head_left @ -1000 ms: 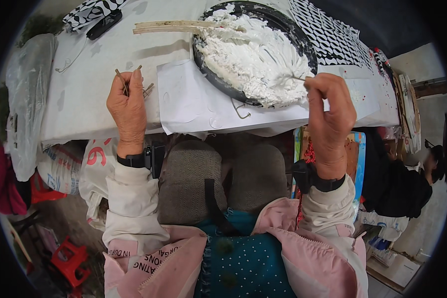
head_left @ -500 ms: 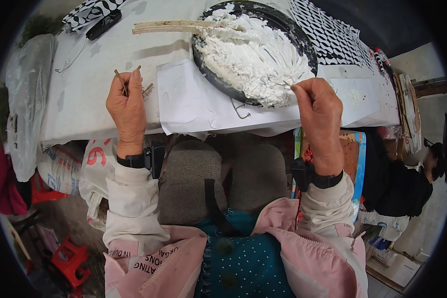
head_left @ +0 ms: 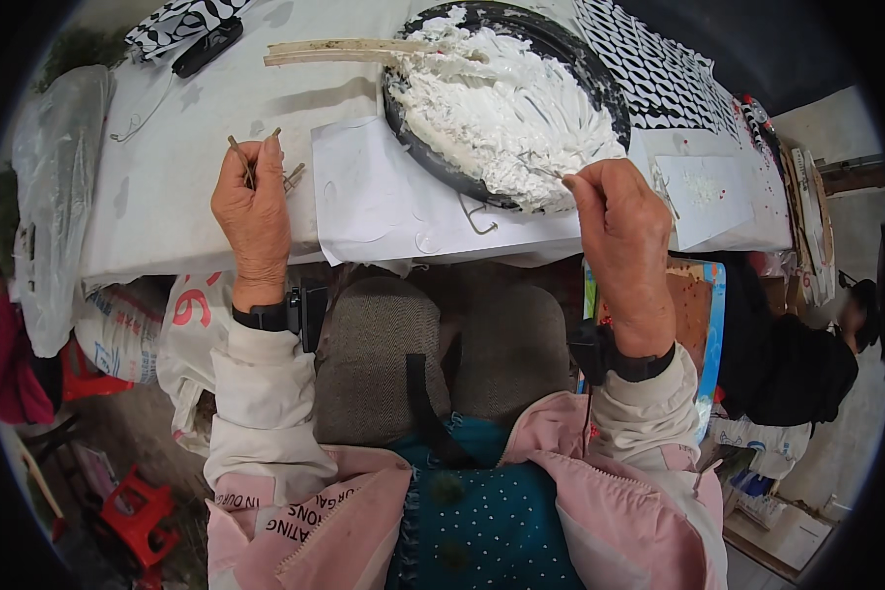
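My left hand (head_left: 251,211) is closed round several thin brown stems (head_left: 235,147), above the table's near left part. Their ends stick out past the thumb and fingers. My right hand (head_left: 624,231) is pinched at the near right edge of a black round tray (head_left: 416,155). Between its thumb and forefinger is a thin wire-like piece (head_left: 551,174), reaching over the white paste (head_left: 501,113); its exact kind is too small to make out. Thick, ridged paste fills the tray. Two flat wooden strips (head_left: 339,51) rest with one end in the paste.
White paper (head_left: 364,202) lies under the tray, with a bent wire (head_left: 477,218) on it. Black-and-white patterned cloth (head_left: 649,74) covers the far right. A small sheet with white bits (head_left: 703,192) lies at right. A plastic bag (head_left: 59,206) hangs at left; red stools (head_left: 140,516) stand below.
My right hand has shifted slightly left along the tray's near edge, still pinching the thin piece. My left hand and the stems have hardly moved.
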The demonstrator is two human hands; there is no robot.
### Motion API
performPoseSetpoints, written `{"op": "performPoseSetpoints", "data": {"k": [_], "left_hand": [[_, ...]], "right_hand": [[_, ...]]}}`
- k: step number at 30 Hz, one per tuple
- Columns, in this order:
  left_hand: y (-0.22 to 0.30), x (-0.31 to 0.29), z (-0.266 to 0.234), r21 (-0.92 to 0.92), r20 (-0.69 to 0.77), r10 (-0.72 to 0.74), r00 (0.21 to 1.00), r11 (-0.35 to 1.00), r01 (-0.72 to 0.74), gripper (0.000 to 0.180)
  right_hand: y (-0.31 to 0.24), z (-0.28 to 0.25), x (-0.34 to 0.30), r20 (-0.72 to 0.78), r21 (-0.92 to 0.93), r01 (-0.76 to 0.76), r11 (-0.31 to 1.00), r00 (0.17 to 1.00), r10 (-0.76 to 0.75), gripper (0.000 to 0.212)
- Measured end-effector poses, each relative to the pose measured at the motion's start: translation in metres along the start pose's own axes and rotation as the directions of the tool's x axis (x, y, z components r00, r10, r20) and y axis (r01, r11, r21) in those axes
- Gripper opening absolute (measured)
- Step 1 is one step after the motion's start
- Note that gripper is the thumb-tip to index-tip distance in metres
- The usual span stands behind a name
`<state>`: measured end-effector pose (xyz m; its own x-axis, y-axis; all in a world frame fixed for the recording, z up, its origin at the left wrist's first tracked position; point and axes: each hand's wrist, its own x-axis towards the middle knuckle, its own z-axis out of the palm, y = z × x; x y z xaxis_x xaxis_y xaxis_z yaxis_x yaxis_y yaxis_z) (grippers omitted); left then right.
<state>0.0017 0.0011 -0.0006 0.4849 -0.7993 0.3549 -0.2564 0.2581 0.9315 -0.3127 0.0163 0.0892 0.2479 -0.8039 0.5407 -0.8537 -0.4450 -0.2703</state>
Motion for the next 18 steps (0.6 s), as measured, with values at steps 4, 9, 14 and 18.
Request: {"op": "performPoseSetpoints", "data": {"k": [4, 9, 14, 18], "left_hand": [[-0.0013, 0.0004, -0.0005, 0.000, 0.004, -0.001, 1.000, 1.000, 0.001, 0.016], [-0.0004, 0.0002, 0.0003, -0.015, -0.002, -0.003, 1.000, 1.000, 0.003, 0.016], [0.0008, -0.0005, 0.0012, 0.008, -0.004, -0.013, 1.000, 1.000, 0.013, 0.017], [-0.0014, -0.0003, -0.0014, 0.011, -0.004, 0.004, 1.000, 1.000, -0.004, 0.017]], "right_hand": [[-0.0010, -0.0019, 0.0016, -0.095, 0.051, 0.011, 0.999, 0.995, -0.006, 0.012], [0.0018, -0.0020, 0.0014, -0.133, 0.088, -0.010, 0.996, 0.991, 0.022, 0.015], [0.0004, -0.0037, -0.0005, -0.123, 0.105, -0.048, 0.993, 0.991, 0.061, 0.015], [-0.0012, -0.0009, -0.0022, -0.089, 0.141, -0.048, 0.989, 0.994, 0.061, 0.015]]}}
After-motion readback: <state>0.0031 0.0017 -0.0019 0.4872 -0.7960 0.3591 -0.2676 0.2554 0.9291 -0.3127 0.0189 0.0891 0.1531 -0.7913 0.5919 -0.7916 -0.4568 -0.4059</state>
